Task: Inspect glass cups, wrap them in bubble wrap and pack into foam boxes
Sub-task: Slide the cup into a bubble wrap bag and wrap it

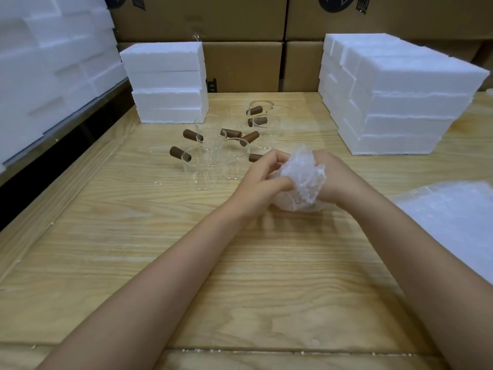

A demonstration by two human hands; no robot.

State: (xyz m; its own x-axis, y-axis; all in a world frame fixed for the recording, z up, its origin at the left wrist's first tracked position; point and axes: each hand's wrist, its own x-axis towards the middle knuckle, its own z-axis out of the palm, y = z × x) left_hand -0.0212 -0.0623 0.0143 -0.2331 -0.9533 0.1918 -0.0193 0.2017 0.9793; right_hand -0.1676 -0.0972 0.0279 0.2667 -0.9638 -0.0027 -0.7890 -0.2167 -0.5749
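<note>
Cardboard cartons [240,20] back my wooden table [133,263], where my left hand [262,180] and right hand [333,177] both curl their fingers round a crumpled bubble-wrap bundle [301,180]; I cannot see what is inside it. Bare glass cups [213,153] with brown handles stand just behind the bundle to its left. Foam boxes [400,102] are stacked behind it to its right, and flat bubble-wrap sheets [453,217] lie to its right.

Bright even overhead light, soft shadows, slight overall blur, wide-angle edge distortion
</note>
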